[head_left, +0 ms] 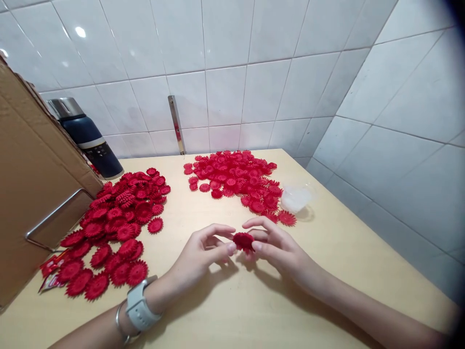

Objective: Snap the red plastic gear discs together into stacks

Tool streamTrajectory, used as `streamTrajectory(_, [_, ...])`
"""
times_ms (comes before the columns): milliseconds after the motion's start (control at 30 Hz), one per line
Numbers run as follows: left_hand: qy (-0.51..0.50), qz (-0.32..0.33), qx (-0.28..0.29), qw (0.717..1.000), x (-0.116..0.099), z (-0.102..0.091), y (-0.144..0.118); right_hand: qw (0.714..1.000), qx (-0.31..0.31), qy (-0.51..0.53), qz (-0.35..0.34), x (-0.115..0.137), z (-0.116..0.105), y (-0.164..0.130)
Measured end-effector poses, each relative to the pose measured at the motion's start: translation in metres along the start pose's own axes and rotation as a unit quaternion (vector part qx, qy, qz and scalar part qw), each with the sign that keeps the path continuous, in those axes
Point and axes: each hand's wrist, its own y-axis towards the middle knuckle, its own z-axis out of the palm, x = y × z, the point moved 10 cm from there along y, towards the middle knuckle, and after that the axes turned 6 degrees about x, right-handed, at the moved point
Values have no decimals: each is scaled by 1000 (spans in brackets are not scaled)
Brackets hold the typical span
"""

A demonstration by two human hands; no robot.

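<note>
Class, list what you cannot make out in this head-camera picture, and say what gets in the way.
All in the head view:
- Underside of the red rosette between the hands: turned away.
- Left hand: whether it grips or merely touches the rosette is unclear at this angle.
- Lower pieces of the left heap: covered by those above.
- Print on the bottle: too small.
- Cardboard: cut off by the left edge.

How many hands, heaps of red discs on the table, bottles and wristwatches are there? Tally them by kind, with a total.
Hands: 2 (left hand, right hand)
Heaps of red discs: 2 (left heap, far heap; discs overlap too much to count singly)
Bottle: 1
Wristwatch: 1
Total: 6
</note>
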Motion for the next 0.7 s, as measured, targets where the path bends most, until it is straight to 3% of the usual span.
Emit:
streamTrajectory(100, [-9,-3,10,1000,1,5,-1,997,15,65,28,-7,5,1])
streamTrajectory(233, [11,6,8,1000,-2,5,0,998,4,45,36,-7,6,1])
streamTrajectory(467, [58,15,-20,998,-7,-5,3,991,-109,-73,-1,4,-19,-1])
streamTrajectory(700, [73,36,21,996,-7,3,2,997,-74,-34,9,2,-10,2])
